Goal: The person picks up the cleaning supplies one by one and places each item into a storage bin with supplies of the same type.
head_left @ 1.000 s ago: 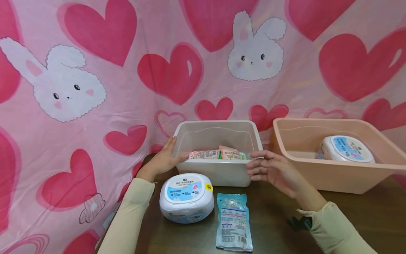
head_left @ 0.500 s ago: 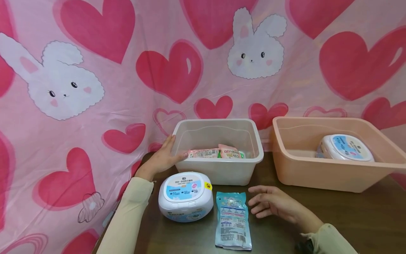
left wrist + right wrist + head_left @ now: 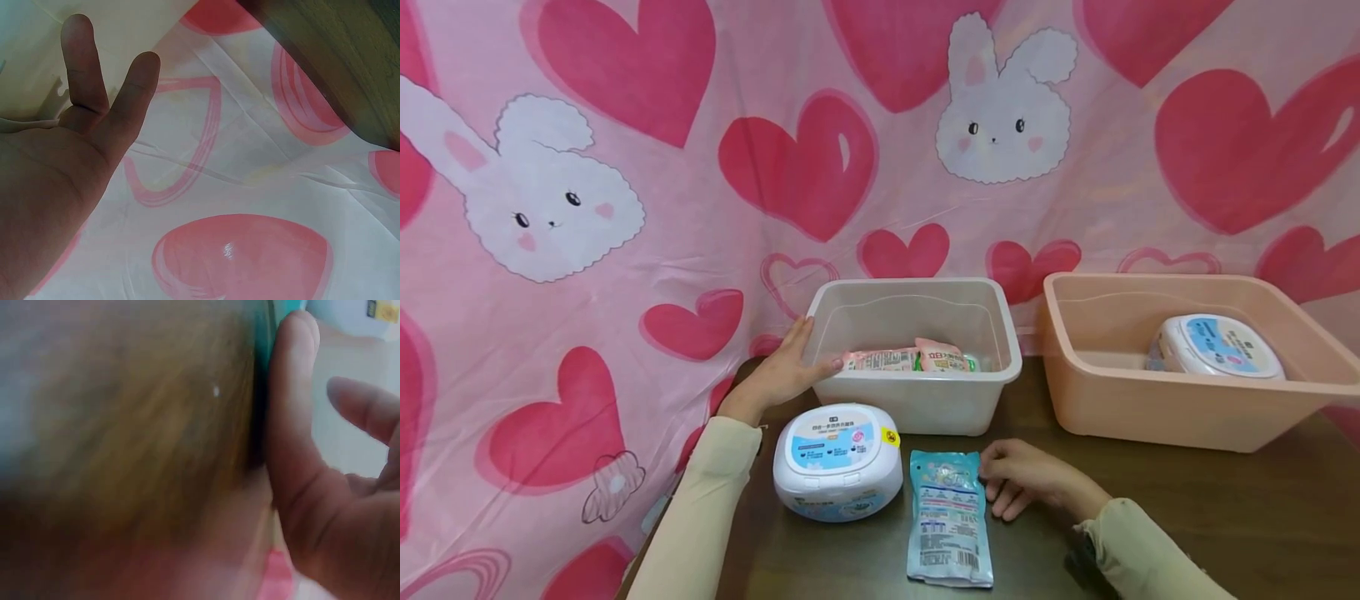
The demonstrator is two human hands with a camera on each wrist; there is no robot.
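In the head view my left hand [image 3: 782,367] lies against the left side of the white bin [image 3: 917,404], fingers straight along the wall and thumb at the front rim. The left wrist view shows two extended fingers [image 3: 134,94] of it. Pink packets [image 3: 887,360] lie inside the bin. My right hand [image 3: 1030,475] is low over the table, fingertips right at the right edge of the teal pouch [image 3: 950,525], which lies flat. The right wrist view shows its straight finger [image 3: 290,381] along the pouch's teal edge. Left of the pouch stands a white lidded tub [image 3: 837,467].
A peach bin [image 3: 1150,417] stands at the right, with another white lidded tub [image 3: 1228,346] inside. Both bins rest on the dark wooden table [image 3: 1075,567]. Behind and to the left hangs a pink cloth [image 3: 910,200] printed with hearts and rabbits.
My right hand has left the white bin's right side and come down toward me, then left to the teal pouch's edge. My left hand stays at the bin.
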